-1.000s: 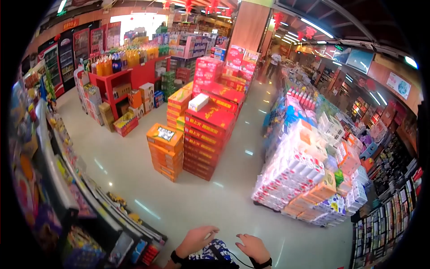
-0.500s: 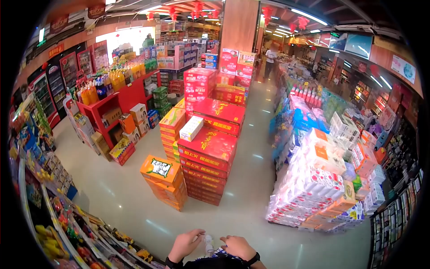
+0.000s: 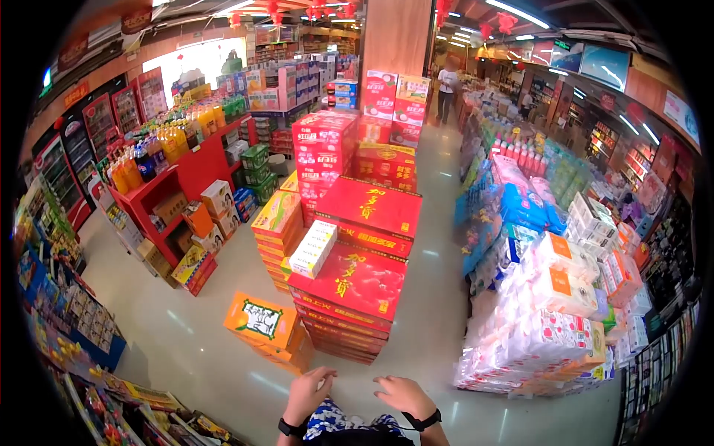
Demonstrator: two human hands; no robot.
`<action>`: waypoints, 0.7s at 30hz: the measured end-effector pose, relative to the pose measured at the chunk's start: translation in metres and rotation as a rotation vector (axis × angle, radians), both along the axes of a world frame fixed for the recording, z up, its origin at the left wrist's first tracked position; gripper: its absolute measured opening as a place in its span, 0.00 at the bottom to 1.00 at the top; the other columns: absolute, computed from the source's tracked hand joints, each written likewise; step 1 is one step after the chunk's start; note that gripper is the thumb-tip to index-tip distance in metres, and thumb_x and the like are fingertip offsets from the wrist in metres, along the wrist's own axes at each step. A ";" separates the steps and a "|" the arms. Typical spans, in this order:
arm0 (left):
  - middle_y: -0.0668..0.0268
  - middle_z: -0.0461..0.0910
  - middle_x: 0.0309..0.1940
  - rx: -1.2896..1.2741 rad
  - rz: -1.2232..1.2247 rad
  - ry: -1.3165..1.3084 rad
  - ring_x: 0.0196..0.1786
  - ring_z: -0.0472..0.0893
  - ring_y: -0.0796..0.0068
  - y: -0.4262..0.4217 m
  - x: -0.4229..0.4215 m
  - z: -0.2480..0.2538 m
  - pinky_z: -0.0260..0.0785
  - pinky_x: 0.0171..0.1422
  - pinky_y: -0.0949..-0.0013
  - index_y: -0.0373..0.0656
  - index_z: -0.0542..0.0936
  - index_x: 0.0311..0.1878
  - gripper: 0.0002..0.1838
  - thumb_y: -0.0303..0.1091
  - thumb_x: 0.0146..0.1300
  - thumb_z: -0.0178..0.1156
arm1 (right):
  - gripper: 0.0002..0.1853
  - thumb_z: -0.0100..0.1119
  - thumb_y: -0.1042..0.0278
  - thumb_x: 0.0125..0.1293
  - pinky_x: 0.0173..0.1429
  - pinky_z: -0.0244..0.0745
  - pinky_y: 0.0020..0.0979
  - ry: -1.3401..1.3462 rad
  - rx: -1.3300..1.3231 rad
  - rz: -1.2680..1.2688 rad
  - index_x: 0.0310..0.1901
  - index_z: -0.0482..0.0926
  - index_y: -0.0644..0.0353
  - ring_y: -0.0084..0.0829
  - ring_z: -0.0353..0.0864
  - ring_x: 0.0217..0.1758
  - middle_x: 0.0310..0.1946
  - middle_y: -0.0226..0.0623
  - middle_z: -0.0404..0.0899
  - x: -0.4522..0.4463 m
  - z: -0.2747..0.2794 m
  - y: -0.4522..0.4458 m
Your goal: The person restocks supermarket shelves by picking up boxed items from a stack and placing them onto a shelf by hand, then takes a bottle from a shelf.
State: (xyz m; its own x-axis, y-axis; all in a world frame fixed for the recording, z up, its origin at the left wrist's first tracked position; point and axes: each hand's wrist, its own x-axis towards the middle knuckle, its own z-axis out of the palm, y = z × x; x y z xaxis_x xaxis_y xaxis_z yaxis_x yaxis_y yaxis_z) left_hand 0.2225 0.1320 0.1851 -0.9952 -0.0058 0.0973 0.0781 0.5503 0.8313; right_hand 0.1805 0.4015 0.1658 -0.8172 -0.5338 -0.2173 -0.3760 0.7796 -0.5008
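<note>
My left hand (image 3: 306, 392) is in the air at the bottom of the view, its fingers loosely bent and apart, with nothing in it. To its right, my right hand (image 3: 406, 395) also holds nothing, its fingers stretched toward the left hand. Both wrists wear black bands. Ahead of the hands stands a stack of red boxes (image 3: 357, 276) with gold characters. A long white carton (image 3: 313, 248) lies on the stack's left edge. Nearest my left hand is a lower stack of orange boxes (image 3: 256, 320). Neither hand touches any box.
Plastic-wrapped tissue packs (image 3: 550, 334) are piled at the right. A red shelf (image 3: 152, 195) with bottles on top stands at the left. Low shelves of packets line the lower left. A pillar (image 3: 396, 41) rises behind the boxes. Down the aisle is a person (image 3: 446, 85).
The box stacks appear closer and larger, with the view moved forward. My hands have risen slightly in view, and patterned blue-and-white clothing shows more between them.
</note>
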 end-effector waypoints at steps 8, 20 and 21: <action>0.55 0.86 0.35 -0.097 0.110 0.108 0.39 0.86 0.49 -0.076 -0.146 -0.023 0.78 0.43 0.54 0.43 0.84 0.47 0.06 0.31 0.71 0.62 | 0.19 0.59 0.55 0.70 0.53 0.81 0.49 -0.022 0.028 -0.026 0.57 0.80 0.54 0.52 0.85 0.51 0.46 0.46 0.85 -0.095 -0.019 -0.058; 0.45 0.74 0.67 -0.323 0.088 0.146 0.65 0.76 0.40 -0.180 -0.327 -0.071 0.74 0.67 0.49 0.32 0.66 0.74 0.39 0.34 0.62 0.70 | 0.26 0.64 0.57 0.70 0.52 0.82 0.50 0.008 0.057 0.005 0.66 0.74 0.56 0.52 0.85 0.50 0.49 0.49 0.84 -0.258 -0.008 -0.196; 0.45 0.74 0.67 -0.340 0.070 0.146 0.65 0.76 0.40 -0.181 -0.334 -0.074 0.74 0.67 0.49 0.31 0.65 0.75 0.41 0.35 0.62 0.70 | 0.28 0.64 0.58 0.70 0.52 0.82 0.50 -0.009 0.041 0.010 0.69 0.72 0.55 0.52 0.86 0.50 0.50 0.50 0.83 -0.266 -0.006 -0.204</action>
State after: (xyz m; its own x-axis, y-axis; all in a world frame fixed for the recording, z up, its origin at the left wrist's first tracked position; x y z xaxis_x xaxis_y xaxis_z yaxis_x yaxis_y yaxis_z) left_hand -0.1117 -0.0491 0.1107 -0.9692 -0.0162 0.2458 0.1344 0.8013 0.5829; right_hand -0.0851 0.1973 0.1601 -0.8097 -0.5326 -0.2464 -0.3798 0.7957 -0.4718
